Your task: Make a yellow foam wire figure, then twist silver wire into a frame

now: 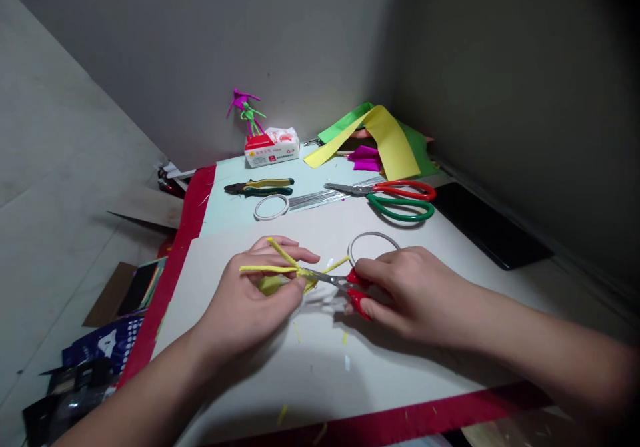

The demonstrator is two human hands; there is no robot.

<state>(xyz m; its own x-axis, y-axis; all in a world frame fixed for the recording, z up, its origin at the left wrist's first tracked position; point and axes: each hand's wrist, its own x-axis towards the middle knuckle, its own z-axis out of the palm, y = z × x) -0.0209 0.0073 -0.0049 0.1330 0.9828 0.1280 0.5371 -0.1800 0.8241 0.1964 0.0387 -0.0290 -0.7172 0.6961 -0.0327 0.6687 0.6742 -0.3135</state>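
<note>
Holding small red-handled scissors (340,280) by the loops, the right hand (400,287) sets their blades against a yellow figure-like piece (286,255), which the left hand (260,293) pinches between thumb and fingers. This piece sits between the 2 hands, nearer the left, just above the worktop (250,380). At least 3 slim strands are formed and spread from its joint; a wider part is partly hidden by the left hand. Trimming looks begun but unfinished: yellow scraps (345,337) lie nearer the body than the hands, and the blades rest at the joint, though whether they bite cannot be told. Beyond the left hand, a magenta figure (239,99) and a green figure (248,113) look complete, standing at a tissue box (273,150). Beyond the right hand, large scissors (400,185) lie across wires (325,198), with a yellow sheet (395,143) farther off.
</note>
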